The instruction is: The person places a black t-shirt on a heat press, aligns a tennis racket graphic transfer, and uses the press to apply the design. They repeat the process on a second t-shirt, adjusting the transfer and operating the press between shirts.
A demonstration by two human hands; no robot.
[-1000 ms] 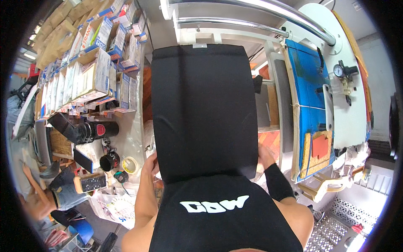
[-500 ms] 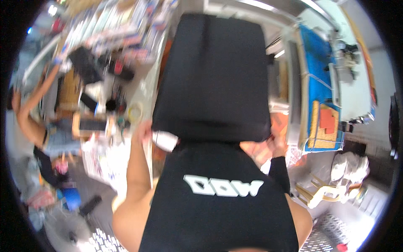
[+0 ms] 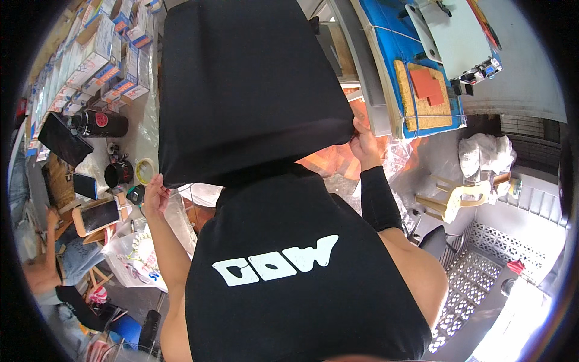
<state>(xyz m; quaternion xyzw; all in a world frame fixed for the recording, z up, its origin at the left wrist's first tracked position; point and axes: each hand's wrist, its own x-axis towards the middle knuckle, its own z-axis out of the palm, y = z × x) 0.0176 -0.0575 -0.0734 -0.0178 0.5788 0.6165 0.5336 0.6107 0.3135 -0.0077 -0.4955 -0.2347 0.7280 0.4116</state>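
A large black cloth (image 3: 253,90) lies flat and smooth in front of me, apparently stretched over a board; what is beneath it is hidden. At its near left corner, my left hand (image 3: 156,194) pinches the edge between thumb and fingers. My right hand (image 3: 363,146) grips the near right corner, its forearm in a black sleeve (image 3: 381,198). Between my arms spreads the black top (image 3: 301,320) that I wear, with white lettering on it. A roll of yellowish tape (image 3: 144,171) lies just beyond my left hand.
On the left, a table holds stacked cardboard boxes (image 3: 96,54), a black bottle (image 3: 108,123) and a phone (image 3: 99,215). A co-worker's arm (image 3: 48,244) shows at far left. To the right are a blue board (image 3: 392,48) and a beige plastic stool (image 3: 455,199).
The view has turned, so the black cloth now sits further left and higher, tilted. Both hands remain at its near corners. The co-worker's arm, raised before, is now lower.
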